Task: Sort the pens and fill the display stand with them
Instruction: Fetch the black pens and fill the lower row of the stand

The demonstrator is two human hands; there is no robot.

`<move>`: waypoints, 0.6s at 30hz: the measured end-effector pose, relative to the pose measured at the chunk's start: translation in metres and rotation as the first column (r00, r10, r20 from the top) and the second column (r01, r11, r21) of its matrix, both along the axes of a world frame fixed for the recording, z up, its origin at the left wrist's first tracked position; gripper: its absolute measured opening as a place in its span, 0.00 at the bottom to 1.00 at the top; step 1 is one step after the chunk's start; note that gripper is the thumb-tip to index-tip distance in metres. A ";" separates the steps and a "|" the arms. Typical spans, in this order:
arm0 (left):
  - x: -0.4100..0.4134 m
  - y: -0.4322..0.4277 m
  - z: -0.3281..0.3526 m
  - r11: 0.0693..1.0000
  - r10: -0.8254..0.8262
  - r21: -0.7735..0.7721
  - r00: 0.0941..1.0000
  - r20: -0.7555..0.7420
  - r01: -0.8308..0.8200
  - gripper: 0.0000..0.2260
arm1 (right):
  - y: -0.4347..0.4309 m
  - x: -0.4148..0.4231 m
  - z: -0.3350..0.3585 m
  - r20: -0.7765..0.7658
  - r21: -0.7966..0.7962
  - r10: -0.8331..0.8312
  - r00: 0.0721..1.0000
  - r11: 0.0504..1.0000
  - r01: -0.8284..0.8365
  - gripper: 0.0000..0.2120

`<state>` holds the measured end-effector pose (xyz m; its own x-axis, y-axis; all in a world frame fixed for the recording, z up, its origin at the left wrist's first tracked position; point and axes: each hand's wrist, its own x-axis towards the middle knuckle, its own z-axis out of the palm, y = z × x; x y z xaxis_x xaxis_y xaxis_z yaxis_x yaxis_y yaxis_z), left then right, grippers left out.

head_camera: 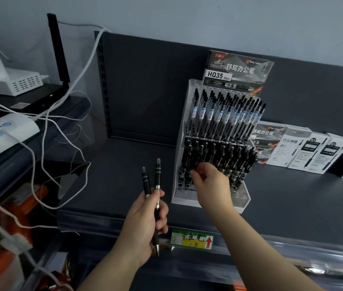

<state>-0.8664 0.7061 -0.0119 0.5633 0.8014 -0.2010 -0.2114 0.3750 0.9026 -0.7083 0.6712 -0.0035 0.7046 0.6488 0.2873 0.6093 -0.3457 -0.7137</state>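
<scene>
Grey shelf (124, 164): left hand (145, 223) grips pens (157, 175); right hand's (212, 183) grasp unclear.

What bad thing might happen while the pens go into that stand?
The two pens sticking up out of the left hand might slip and drop past the shelf edge. The right hand, reaching into the crowded lower row, might knock neighbouring pens loose or push the display stand backward.

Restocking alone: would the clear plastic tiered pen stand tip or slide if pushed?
The clear plastic tiered pen stand likely resists tipping: its base is wide and both tiers are packed with black pens. It may slide instead on the smooth dark shelf.
</scene>
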 end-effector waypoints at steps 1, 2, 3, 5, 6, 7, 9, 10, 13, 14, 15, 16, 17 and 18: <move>-0.001 0.000 0.000 1.000 -0.004 -0.001 1.000 -0.003 0.004 0.08 | 0.000 0.000 -0.001 0.008 -0.012 0.003 1.000 1.000 -0.003 0.12; -0.001 -0.001 0.000 1.000 -0.009 -0.001 1.000 -0.004 0.009 0.08 | 0.000 0.000 -0.001 0.019 -0.027 0.008 1.000 1.000 -0.008 0.12; -0.002 -0.001 0.000 1.000 -0.013 -0.001 1.000 -0.004 0.013 0.08 | 0.000 0.000 -0.002 0.029 -0.037 0.013 1.000 0.999 -0.012 0.12; -0.003 -0.002 0.000 1.000 -0.016 0.005 1.000 -0.005 0.016 0.07 | 0.000 -0.001 -0.002 0.026 -0.046 0.020 0.999 0.999 -0.019 0.12; -0.003 -0.003 0.000 1.000 -0.016 0.006 1.000 -0.003 0.016 0.07 | 0.000 -0.001 -0.002 0.019 -0.051 0.022 1.000 0.998 -0.021 0.12; -0.003 -0.003 0.001 1.000 -0.018 0.005 1.000 0.002 0.018 0.07 | 0.000 -0.002 -0.001 0.008 -0.048 0.020 1.000 0.999 -0.019 0.12; -0.003 -0.002 0.002 1.000 -0.023 0.007 1.000 0.012 0.023 0.06 | -0.003 -0.004 -0.001 -0.047 0.011 0.002 0.999 1.000 -0.001 0.12; -0.004 -0.002 0.002 0.999 -0.028 0.015 1.000 0.012 0.028 0.06 | -0.007 -0.006 -0.001 -0.090 0.070 -0.008 0.996 0.997 0.014 0.12; -0.004 -0.003 0.003 0.996 -0.059 0.063 0.998 0.002 0.059 0.05 | -0.020 -0.020 0.002 -0.232 0.202 0.024 0.972 0.979 0.024 0.08; -0.003 -0.003 0.003 0.994 -0.072 0.079 0.997 -0.003 0.072 0.05 | -0.024 -0.026 0.004 -0.285 0.209 0.082 0.955 0.978 -0.022 0.05; -0.002 -0.005 0.002 0.992 -0.083 0.092 0.996 -0.011 0.084 0.04 | -0.027 -0.033 0.006 -0.342 0.203 0.160 0.926 0.975 -0.093 0.03; 0.000 -0.006 0.002 0.990 -0.092 0.107 0.995 -0.023 0.094 0.04 | -0.029 -0.039 0.009 -0.403 0.196 0.241 0.883 0.965 -0.174 0.02; 0.003 -0.008 0.002 0.987 -0.100 0.124 0.994 -0.037 0.104 0.04 | -0.031 -0.044 0.009 -0.465 0.201 0.306 0.831 0.950 -0.238 0.04; 0.005 -0.010 0.002 0.983 -0.109 0.142 0.993 -0.049 0.115 0.05 | -0.033 -0.047 0.009 -0.523 0.222 0.345 0.779 0.938 -0.266 0.05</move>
